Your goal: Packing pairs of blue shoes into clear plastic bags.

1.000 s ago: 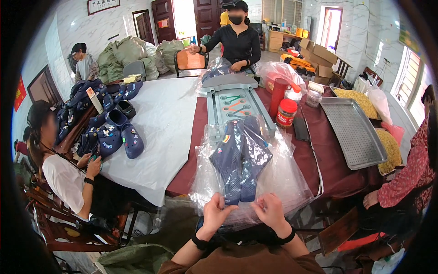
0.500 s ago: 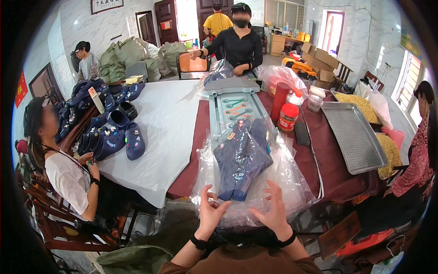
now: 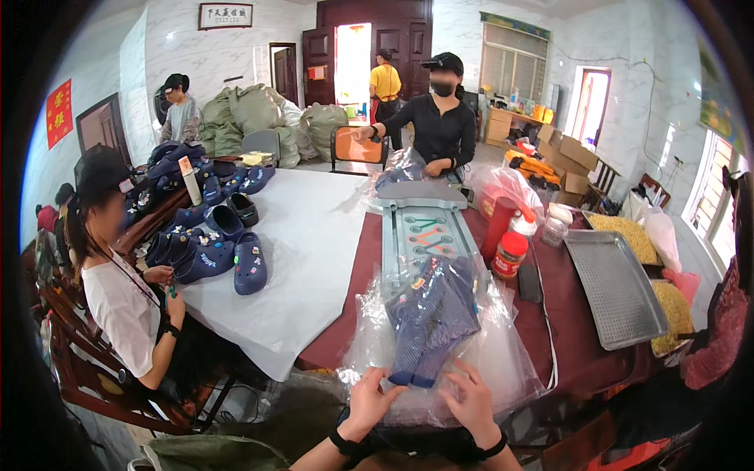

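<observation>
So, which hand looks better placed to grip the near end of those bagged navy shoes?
Probably the left hand: it curls close beside the near end of the navy shoes, while a wider gap separates the right hand.

Daylight overexposes the doorway (image 3: 353, 71), and the fisheye edges darken.

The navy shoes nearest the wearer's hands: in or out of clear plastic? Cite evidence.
In: clear film covers the navy shoes, glare streaking across them.
</observation>
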`<state>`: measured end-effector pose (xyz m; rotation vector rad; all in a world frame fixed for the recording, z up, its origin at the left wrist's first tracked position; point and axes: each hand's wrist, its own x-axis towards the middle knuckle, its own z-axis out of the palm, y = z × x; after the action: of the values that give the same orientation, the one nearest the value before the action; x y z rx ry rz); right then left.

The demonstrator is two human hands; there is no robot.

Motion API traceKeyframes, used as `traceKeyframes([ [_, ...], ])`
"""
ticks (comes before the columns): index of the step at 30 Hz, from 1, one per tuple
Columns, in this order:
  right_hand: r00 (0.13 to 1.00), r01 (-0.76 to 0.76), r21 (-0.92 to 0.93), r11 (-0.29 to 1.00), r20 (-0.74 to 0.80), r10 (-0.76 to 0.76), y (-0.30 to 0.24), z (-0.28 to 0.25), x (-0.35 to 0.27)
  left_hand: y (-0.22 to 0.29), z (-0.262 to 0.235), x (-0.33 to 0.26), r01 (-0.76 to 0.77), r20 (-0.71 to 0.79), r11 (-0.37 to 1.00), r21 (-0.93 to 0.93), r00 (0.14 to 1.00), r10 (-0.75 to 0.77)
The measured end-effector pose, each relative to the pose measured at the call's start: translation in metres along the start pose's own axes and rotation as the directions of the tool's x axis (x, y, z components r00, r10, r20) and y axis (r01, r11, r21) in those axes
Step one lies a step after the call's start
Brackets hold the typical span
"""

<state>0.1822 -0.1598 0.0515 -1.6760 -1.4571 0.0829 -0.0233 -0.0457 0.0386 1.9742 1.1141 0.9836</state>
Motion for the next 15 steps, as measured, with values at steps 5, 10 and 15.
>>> traceKeyframes([
  [5, 0.997, -0.075, 0.099, 0.992, 0.032, 0.073, -0.007, 0.006, 0.004, 0.002, -0.004, -0.002, 0.046, 0.044, 0.999, -0.021, 0.998, -0.045],
  [10, 0.998, -0.057, 0.064, 0.996, 0.015, 0.056, -0.004, 0.004, 0.003, 0.001, 0.002, -0.001, 0.032, 0.062, 0.999, -0.016, 0.998, -0.031],
  [15, 1.000, -0.024, 0.032, 0.999, 0.017, 0.024, 0.000, 0.007, 0.000, 0.000, 0.002, -0.001, 0.055, 0.109, 0.997, -0.052, 0.993, -0.049],
])
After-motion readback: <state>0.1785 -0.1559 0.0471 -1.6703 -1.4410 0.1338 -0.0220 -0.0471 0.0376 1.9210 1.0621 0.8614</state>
